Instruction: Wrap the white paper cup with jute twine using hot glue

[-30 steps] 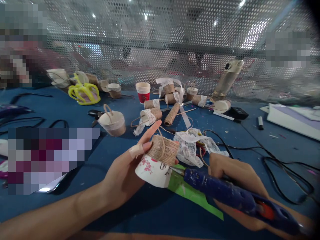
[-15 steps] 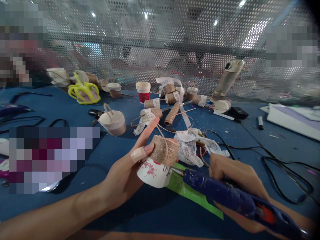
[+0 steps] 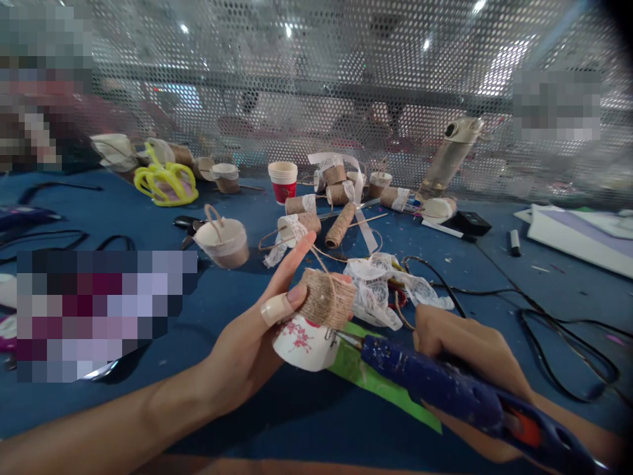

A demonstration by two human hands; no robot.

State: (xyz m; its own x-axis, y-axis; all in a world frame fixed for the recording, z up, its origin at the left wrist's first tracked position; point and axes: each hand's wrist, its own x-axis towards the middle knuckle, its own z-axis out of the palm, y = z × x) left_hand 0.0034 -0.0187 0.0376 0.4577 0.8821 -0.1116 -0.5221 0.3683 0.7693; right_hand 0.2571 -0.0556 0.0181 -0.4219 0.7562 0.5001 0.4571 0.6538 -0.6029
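Observation:
My left hand (image 3: 257,336) is closed on a small paper cup (image 3: 304,346), white with a pink blossom print and tilted over. Brown twine (image 3: 326,297) is wound in rows round one half of the cup, and a loose strand leads up past my raised index finger. A band wraps my thumb. In my right hand (image 3: 469,349) is a dark blue hot glue gun (image 3: 435,379), its metal tip at the printed cup wall just beside the lowest twine row. Whether the tip touches the cup I cannot tell. A green strip (image 3: 386,389) lies beneath the two on the table.
Behind my hands are white lace (image 3: 373,290), a twine spool (image 3: 340,225), several twine-wrapped cups and a stack of red paper cups (image 3: 283,183). A handled cup basket (image 3: 222,241) stands left. Black cords (image 3: 539,330) loop at right. A perforated metal screen (image 3: 306,86) closes the back.
The cup has turned or shifted very slightly in my left hand. The glue gun keeps nearly the same place, its tip close to the edge of the twine.

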